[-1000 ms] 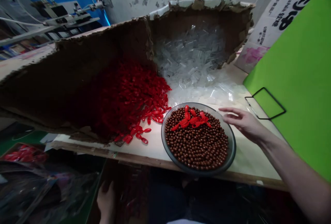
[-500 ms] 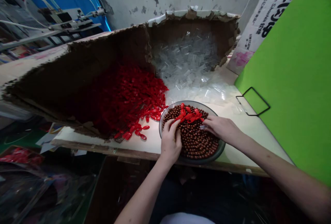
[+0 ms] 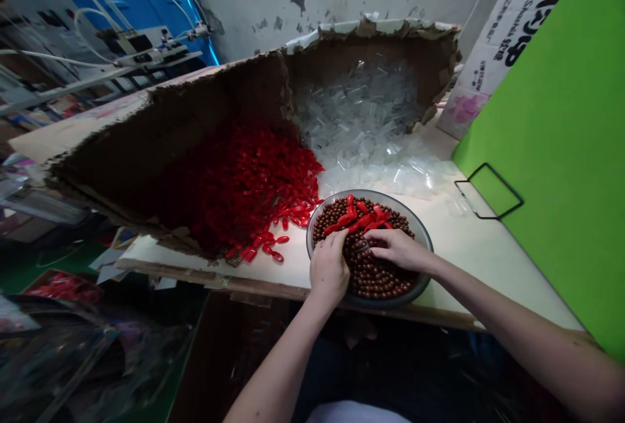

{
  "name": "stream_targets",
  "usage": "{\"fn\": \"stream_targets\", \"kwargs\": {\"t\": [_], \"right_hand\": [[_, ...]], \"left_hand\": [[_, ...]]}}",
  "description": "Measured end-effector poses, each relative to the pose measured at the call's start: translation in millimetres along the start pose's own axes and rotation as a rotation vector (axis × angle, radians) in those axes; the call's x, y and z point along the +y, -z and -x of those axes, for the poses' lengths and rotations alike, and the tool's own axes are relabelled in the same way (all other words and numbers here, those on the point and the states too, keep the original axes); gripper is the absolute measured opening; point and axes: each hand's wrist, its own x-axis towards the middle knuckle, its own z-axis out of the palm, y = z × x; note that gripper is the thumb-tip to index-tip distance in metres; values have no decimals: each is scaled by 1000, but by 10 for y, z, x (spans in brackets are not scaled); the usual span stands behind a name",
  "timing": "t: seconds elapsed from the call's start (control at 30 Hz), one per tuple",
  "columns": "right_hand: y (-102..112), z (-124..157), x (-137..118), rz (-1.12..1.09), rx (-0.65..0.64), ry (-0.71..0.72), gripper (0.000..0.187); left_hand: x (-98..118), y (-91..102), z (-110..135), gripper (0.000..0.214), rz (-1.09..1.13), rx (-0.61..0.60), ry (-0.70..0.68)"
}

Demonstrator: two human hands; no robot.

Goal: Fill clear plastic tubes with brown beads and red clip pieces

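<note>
A round metal bowl (image 3: 424, 235) full of small brown balls (image 3: 381, 273) stands at the table's near edge. Several red plastic caps (image 3: 359, 211) lie on top of the balls at the far side. My left hand (image 3: 328, 268) rests over the bowl's left rim, fingers curled down among the balls. Beside it, my right hand (image 3: 398, 248) lies across the middle of the bowl, its fingers pinched together on something small that I cannot make out.
A torn cardboard box (image 3: 161, 130) spills a heap of red caps (image 3: 258, 179) on the left and clear plastic pieces (image 3: 361, 123) on the right. A green panel (image 3: 561, 123) stands at the right. A black wire frame (image 3: 488, 190) lies on the table.
My left hand rose from under the table to the bowl. My right hand moved from the bowl's right rim onto the balls and closed its fingers.
</note>
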Motion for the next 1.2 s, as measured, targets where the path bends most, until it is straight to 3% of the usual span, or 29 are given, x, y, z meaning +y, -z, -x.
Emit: {"fn": "stream_targets", "kwargs": {"t": [0.13,0.4,0.6,0.7,0.9,1.03,1.2], "right_hand": [[72,67,-87,-515,1,-67,30],[55,173,-296,-758,136,-80,33],[96,142,-372,-765,218,-49,30],[148,135,-414,-752,255,-51,31],[346,230,-467,-693,287,-45,33],[539,269,-531,-514,147,30,39],[718,216,-682,-235,-91,64,30]], "left_hand": [[-19,-8,3,53,47,30,4],[88,99,-6,32,382,176,3],[278,136,-72,38,861,-101,103],[340,131,-140,37,1017,-119,163],[419,248,-222,40,1103,-166,311],[408,294,-214,40,1103,-219,327],[370,284,-184,38,1117,-325,296]]}}
